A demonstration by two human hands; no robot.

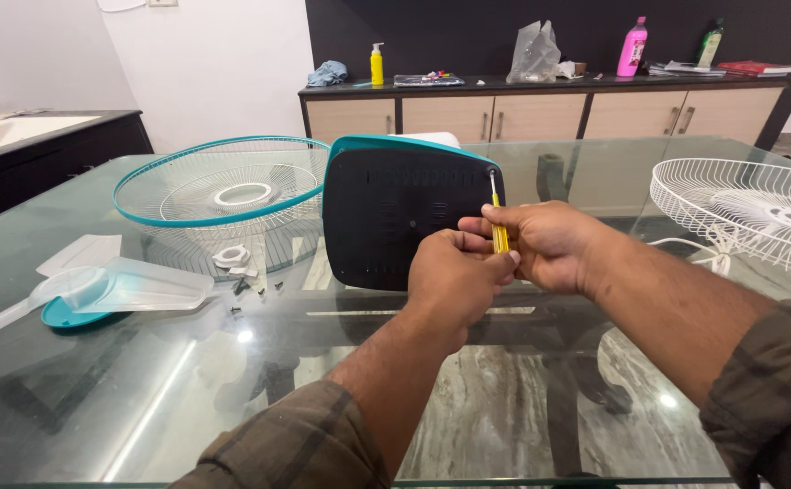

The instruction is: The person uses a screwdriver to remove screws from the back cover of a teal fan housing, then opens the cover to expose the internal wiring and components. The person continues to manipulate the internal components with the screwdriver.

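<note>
Your left hand point(454, 276) is curling closed beside the fan base point(405, 217), fingertips touching the yellow screwdriver point(499, 225). Your right hand point(549, 244) is clenching that screwdriver, tip up against the base's right edge. Glass table point(142, 398) is carrying everything; teal grille point(219, 186) left of the base, white grille point(748, 213) right, cabinets behind. Base is standing on edge, dark underside facing you, teal rim.

A glass desk point(187, 389) shows marbled floor point(504, 426) beneath. Far off, a wooden sideboard point(540, 113) stands against a dark wall point(468, 36); white wall point(205, 63) at left.
</note>
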